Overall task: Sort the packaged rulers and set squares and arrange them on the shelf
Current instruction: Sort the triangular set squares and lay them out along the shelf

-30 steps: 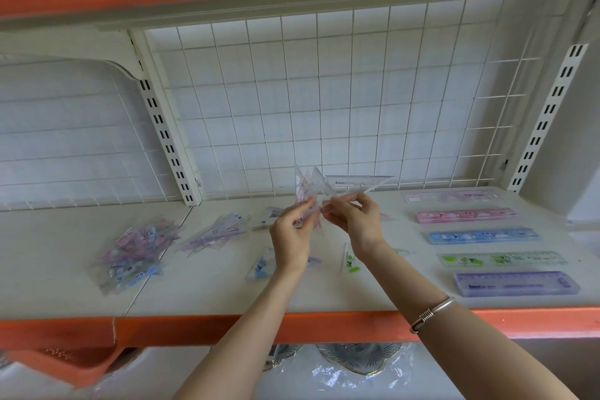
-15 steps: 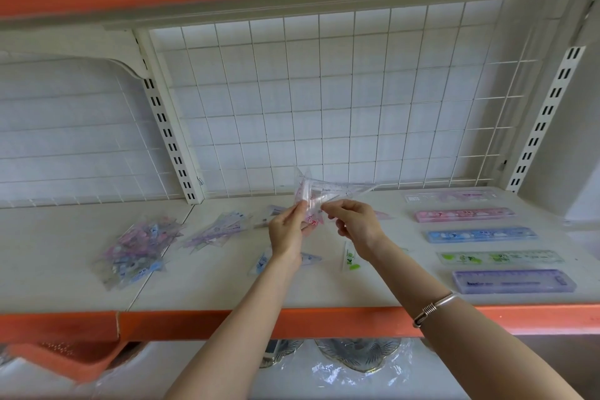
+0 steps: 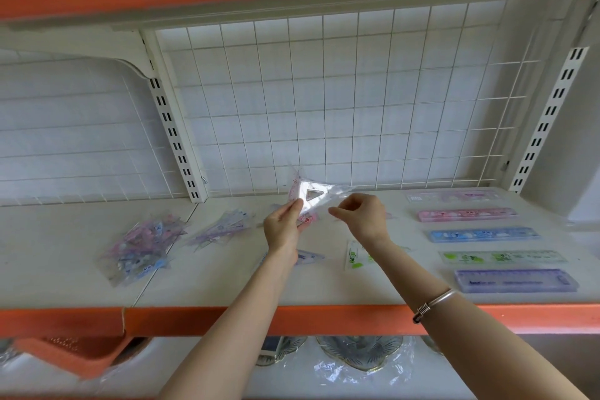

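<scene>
The set square pack [image 3: 312, 194] is up in the air, over the back half of the shelf [image 3: 227, 279]. It is a see-through triangle in a shiny wrap, with a bit of pink at the bottom. The left hand [image 3: 281, 227] holds it by its lower left side, thumb in front and fingers behind. The right hand [image 3: 363, 219] is just beside the pack, on its right. Its fingers are curled and the thumb and first finger come close together, but I cannot tell if they grip the wrap. A silver bracelet [image 3: 433, 304] sits on the right arm.

Under the arms, two small packs lie flat on the shelf: a bluish triangle pack [image 3: 310, 257] and a pack with green spots [image 3: 355, 256].

To the right, five rulers lie in a neat row, one in front of the other. From the back they are a pale ruler [image 3: 454, 196], a pink ruler [image 3: 467, 214], a blue ruler [image 3: 483, 234], a green ruler [image 3: 503, 257] and a purple ruler [image 3: 516, 281].

To the left lie two messy heaps of packs, a big heap [image 3: 143, 247] and a small heap [image 3: 220, 227].

Behind it all is a white wire grid [image 3: 324, 107]
</scene>
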Demonstrator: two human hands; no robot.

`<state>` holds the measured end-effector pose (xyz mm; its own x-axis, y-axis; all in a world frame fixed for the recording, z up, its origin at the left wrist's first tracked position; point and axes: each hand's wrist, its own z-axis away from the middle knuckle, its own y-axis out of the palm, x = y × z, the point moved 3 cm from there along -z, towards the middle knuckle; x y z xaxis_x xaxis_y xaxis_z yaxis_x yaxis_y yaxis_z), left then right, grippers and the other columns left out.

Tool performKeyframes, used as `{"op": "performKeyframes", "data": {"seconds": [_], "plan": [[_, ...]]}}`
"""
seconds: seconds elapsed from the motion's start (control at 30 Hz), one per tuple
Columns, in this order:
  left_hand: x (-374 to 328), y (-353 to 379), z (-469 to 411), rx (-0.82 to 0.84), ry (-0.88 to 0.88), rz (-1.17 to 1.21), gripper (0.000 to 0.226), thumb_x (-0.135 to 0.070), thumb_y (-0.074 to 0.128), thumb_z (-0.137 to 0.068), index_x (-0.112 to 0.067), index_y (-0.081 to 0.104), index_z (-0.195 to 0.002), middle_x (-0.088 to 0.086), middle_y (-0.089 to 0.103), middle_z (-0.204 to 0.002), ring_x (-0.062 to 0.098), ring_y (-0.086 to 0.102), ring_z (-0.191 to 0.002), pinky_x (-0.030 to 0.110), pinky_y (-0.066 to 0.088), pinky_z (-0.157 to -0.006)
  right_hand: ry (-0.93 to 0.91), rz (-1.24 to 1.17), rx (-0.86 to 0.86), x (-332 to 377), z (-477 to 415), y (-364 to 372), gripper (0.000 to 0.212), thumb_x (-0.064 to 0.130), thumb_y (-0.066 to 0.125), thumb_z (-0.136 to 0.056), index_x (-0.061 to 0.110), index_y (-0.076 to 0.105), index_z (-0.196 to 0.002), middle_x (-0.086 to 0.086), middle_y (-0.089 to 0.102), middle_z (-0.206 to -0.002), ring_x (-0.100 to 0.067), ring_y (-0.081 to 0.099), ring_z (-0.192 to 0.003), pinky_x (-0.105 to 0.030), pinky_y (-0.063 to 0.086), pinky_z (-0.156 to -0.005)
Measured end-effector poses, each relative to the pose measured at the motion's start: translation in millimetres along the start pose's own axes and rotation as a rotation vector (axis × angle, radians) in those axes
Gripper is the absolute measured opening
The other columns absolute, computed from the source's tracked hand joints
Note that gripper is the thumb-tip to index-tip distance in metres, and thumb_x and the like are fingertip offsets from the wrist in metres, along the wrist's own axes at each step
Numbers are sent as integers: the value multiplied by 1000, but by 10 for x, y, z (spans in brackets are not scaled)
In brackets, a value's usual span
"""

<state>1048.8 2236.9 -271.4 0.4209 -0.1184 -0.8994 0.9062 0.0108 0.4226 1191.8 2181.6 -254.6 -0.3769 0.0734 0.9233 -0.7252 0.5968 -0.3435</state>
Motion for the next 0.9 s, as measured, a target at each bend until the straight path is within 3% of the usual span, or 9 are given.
{"op": "performKeyframes", "data": {"seconds": [0.07, 0.17, 0.23, 0.3, 0.43, 0.53, 0.73, 0.8, 0.9], "plan": [[-16, -45, -55, -15, 1, -33, 26, -6, 65, -89, 5, 64, -113, 8, 64, -99, 16, 60, -88, 16, 56, -57, -206, 156, -60, 36, -10, -19, 23, 7, 76, -72, 10, 64, -91, 1, 55, -91, -15, 51, -83, -13, 37, -69], [-33, -91, -103, 0, -7, -92, 22, -9, 65, -89, 4, 68, -106, 6, 64, -89, 12, 58, -74, 16, 56, -57, -392, 440, 3, 43, -72, 29, 52, 11, 74, -74, 18, 57, -123, -1, 51, -127, -21, 43, -119, -28, 28, -97], [-58, -108, -130, 11, -10, -110, 20, -10, 66, -88, 2, 69, -103, 4, 63, -84, 14, 54, -70, 17, 56, -58, -410, 527, 61, 54, -113, 64, 55, 15, 71, -80, 19, 54, -131, 1, 52, -134, -21, 41, -128, -32, 23, -104], [-89, -132, -164, 12, -13, -117, 19, -11, 66, -89, 1, 69, -103, 5, 63, -84, 18, 54, -74, 18, 57, -59, -442, 526, 65, 79, -148, 101, 48, 15, 70, -82, 16, 57, -129, -2, 58, -129, -24, 48, -124, -33, 29, -105], [-131, -189, -248, 16, -26, -126, 25, -15, 60, -94, 4, 68, -107, 13, 67, -103, 29, 64, -92, 21, 58, -60, -457, 502, 80, 167, -165, 173, 32, 11, 66, -85, 9, 66, -116, -9, 66, -111, -27, 59, -101, -32, 44, -82], [-173, -208, -300, 23, -28, -134, 27, -18, 56, -96, 6, 68, -102, 14, 68, -106, 28, 65, -91, 23, 59, -62, -471, 529, 137, 216, -201, 252, 27, 11, 65, -85, 10, 68, -112, -11, 65, -103, -28, 60, -93, -35, 47, -77], [-299, -314, -432, 31, 5, -220, 27, -22, 56, -96, 1, 69, -97, 9, 68, -98, 25, 65, -83, 23, 58, -58, -474, 676, 256, 265, -309, 397, 25, 17, 58, -91, 9, 61, -115, -11, 59, -103, -29, 58, -92, -34, 45, -75], [-347, -389, -539, -27, 66, -293, 18, -21, 60, -92, -7, 70, -86, 7, 63, -88, 26, 63, -82, 26, 57, -59, -439, 684, 266, 268, -348, 433, 23, 16, 58, -91, 8, 62, -113, -12, 60, -103, -28, 58, -92, -34, 46, -76], [-453, -526, -680, -122, 196, -417, 22, -11, 57, -90, -20, 70, -74, -4, 60, -76, 24, 59, -83, 43, 56, -80, -371, 707, 297, 244, -418, 490, 22, 12, 60, -88, 5, 64, -109, -13, 63, -104, -28, 60, -93, -35, 48, -80]]}}
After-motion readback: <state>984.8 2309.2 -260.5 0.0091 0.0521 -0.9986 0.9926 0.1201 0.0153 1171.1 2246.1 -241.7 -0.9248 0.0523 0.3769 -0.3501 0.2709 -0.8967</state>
